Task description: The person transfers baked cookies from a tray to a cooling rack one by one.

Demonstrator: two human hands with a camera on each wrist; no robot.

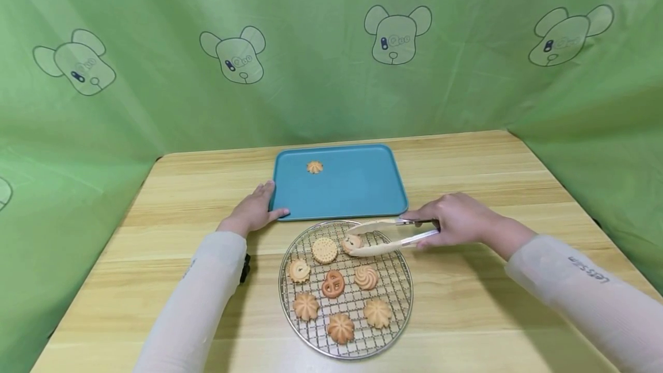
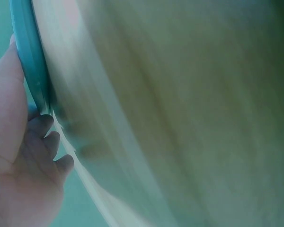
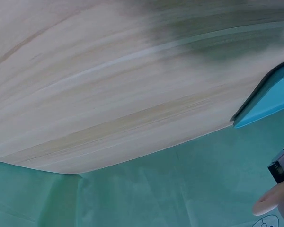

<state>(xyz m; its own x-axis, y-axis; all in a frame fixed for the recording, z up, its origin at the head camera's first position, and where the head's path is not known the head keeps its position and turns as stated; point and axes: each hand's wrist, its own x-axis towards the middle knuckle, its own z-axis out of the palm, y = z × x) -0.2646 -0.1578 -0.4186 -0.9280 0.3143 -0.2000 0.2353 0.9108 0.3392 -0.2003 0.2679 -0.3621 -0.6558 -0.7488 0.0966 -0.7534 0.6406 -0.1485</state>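
My right hand (image 1: 458, 220) grips metal tongs (image 1: 414, 239) with cream-coloured tips. Those tips reach over a round wire cooling rack (image 1: 311, 335), one on each side of a small cookie (image 1: 352, 243) with a face-like pattern. My left hand (image 1: 252, 209) holds the blue tray (image 1: 347, 189) at its near left corner. The thumb lies over the rim and the fingers stay along the outer left side. In the left wrist view the fingertips (image 2: 64, 163) are close to the tabletop. A fluted cookie (image 1: 314, 167) lies on the tray towards the back left.
On the rack also lie a round dotted biscuit (image 1: 324, 250), a ring cookie (image 1: 299, 271), a pretzel (image 1: 333, 284), a swirl cookie (image 1: 366, 277) and several fluted cookies (image 1: 340, 328). The wooden table (image 1: 466, 315) is bordered by a green curtain (image 1: 321, 91).
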